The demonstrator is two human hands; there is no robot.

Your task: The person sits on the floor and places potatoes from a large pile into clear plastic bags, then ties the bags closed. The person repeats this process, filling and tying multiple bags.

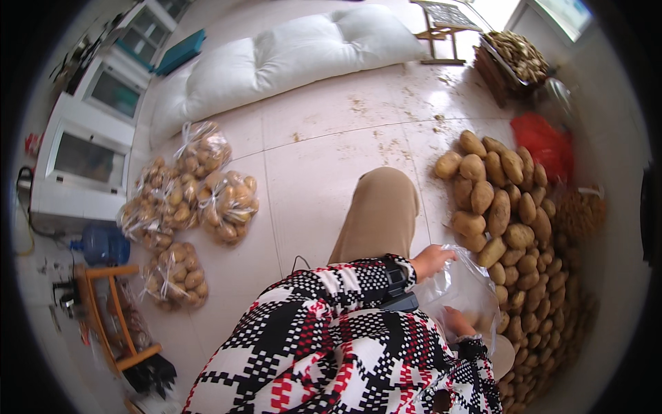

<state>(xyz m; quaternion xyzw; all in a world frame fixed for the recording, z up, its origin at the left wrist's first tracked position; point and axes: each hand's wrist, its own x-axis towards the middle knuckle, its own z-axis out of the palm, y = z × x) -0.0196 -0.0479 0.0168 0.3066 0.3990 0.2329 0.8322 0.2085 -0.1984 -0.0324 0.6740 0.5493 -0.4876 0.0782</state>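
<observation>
My left hand point(433, 262) is closed on the rim of a clear plastic bag point(463, 286), to the right of my knee. Lower down, my right hand point(456, 321) is at the bag, partly seen through or beside the film; its fingers are not clear enough to show a grip. Some potatoes show dimly through the lower part of the bag. Right beside it lies a large heap of loose brown potatoes point(518, 237), with bigger ones at the far end and many smaller ones toward me.
Several tied clear bags of potatoes point(227, 207) stand on the floor at left. Beyond them lies a long white cushion point(276, 62). A red plastic bag point(545, 145), a tray of dried roots point(516, 56) and a wooden stool point(445, 24) are at far right. A wooden chair point(117, 310) stands near left.
</observation>
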